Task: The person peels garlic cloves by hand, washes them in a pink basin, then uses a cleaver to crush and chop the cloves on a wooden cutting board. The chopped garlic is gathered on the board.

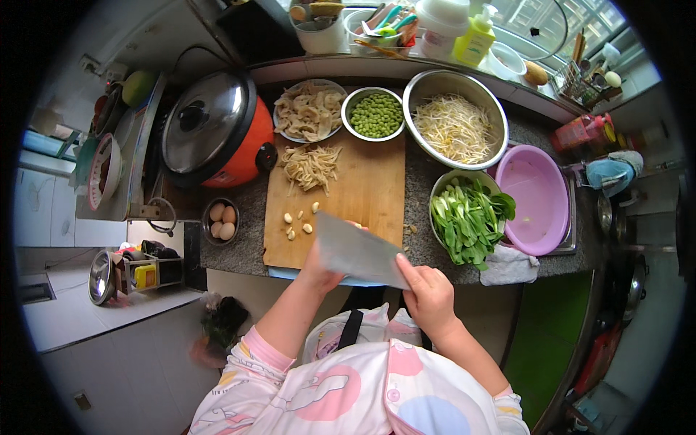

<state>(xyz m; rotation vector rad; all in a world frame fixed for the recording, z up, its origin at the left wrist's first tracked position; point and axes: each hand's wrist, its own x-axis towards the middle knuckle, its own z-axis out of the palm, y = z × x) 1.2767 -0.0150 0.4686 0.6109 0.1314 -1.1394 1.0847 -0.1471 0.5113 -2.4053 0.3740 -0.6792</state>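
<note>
My right hand grips a broad-bladed kitchen cleaver, held tilted above the near edge of the wooden cutting board. Behind the blade is my left hand, mostly hidden; its fingertips show past the blade's top edge, and whether it holds anything cannot be seen. Peeled garlic cloves lie on the board left of the blade. Farther up the board sits a pile of pale cut strips. A plate of folded beige sheets and a metal bowl of green beans or peas stand at the board's far edge.
An orange electric cooker and a bowl of eggs stand left. To the right are a steel bowl of bean sprouts, a bowl of leafy greens, a purple basin and a white cloth. Containers line the windowsill.
</note>
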